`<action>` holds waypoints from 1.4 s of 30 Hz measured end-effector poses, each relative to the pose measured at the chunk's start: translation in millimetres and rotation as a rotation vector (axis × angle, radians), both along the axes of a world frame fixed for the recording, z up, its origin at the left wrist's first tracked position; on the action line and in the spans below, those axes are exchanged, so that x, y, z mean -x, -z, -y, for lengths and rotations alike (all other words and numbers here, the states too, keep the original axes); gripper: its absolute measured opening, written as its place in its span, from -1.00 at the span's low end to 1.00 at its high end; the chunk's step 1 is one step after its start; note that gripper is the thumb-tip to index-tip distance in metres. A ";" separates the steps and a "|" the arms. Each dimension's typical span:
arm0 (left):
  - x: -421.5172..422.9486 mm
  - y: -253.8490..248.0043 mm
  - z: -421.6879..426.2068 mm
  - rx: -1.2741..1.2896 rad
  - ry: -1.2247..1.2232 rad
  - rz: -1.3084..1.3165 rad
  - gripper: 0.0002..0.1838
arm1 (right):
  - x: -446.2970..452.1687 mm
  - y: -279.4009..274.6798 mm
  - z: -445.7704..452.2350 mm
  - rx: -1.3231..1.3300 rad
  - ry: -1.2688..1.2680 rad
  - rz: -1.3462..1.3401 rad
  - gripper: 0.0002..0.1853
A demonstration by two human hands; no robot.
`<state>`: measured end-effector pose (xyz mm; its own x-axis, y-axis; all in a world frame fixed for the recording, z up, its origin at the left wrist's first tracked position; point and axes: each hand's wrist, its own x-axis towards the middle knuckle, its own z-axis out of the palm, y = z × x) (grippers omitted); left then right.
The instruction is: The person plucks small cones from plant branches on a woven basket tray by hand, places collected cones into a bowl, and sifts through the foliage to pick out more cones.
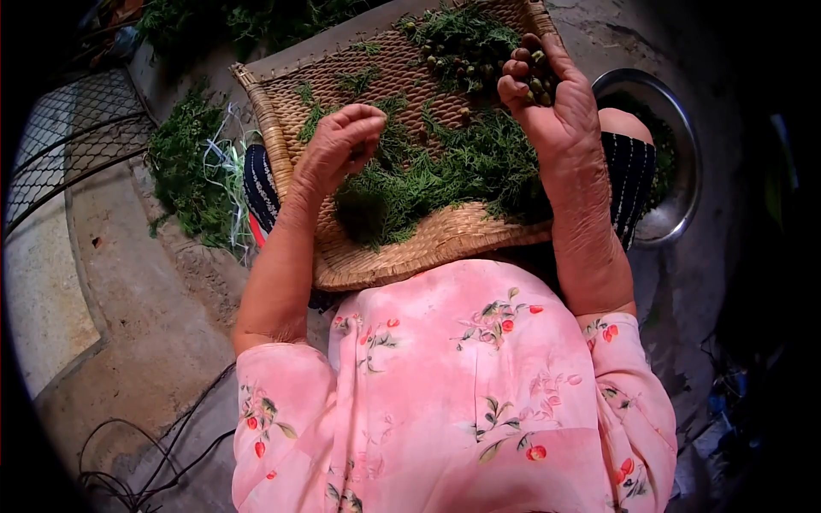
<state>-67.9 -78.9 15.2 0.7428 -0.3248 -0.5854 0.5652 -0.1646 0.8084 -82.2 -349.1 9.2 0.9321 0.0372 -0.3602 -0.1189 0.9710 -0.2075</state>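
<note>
A woven wicker tray (385,263) rests across the lap, with green feathery conifer sprigs (453,171) spread over its near half. My right hand (564,128) is palm up over the tray's right side, fingers curled around several small greenish-brown cones (539,85). Left of those fingers, a pile of similar cones (462,68) lies among sprigs at the tray's far right. Above the tray's left part, my left hand (342,145) is closed with thumb and fingers pinched together. What it holds, if anything, is hidden.
A metal basin (691,162) with greenery inside stands on the floor at the right. More cut greenery (188,162) lies left of the tray, beside whitish plastic strips (224,158). A wire mesh panel (77,128) is at far left; black cables (162,479) lie at lower left.
</note>
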 end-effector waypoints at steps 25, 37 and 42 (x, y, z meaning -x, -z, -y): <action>-6.0 53.2 47.5 -0.833 0.527 0.720 -0.78 | -0.4 -2.0 -0.3 0.036 0.030 -0.043 -0.76; -17.2 49.7 75.0 0.012 0.043 0.073 -0.83 | -2.6 -2.1 -1.0 0.110 0.036 -0.094 -0.78; -7.7 76.5 101.7 -0.511 0.417 0.807 -0.75 | -2.1 -10.4 -3.5 0.098 0.063 -0.157 -0.78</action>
<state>-60.2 -180.6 -61.3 0.8604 -0.4987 -0.1051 -0.2924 -0.6520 0.6996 -80.1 -345.6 19.6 0.8634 -0.0622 -0.5007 -0.0967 0.9536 -0.2852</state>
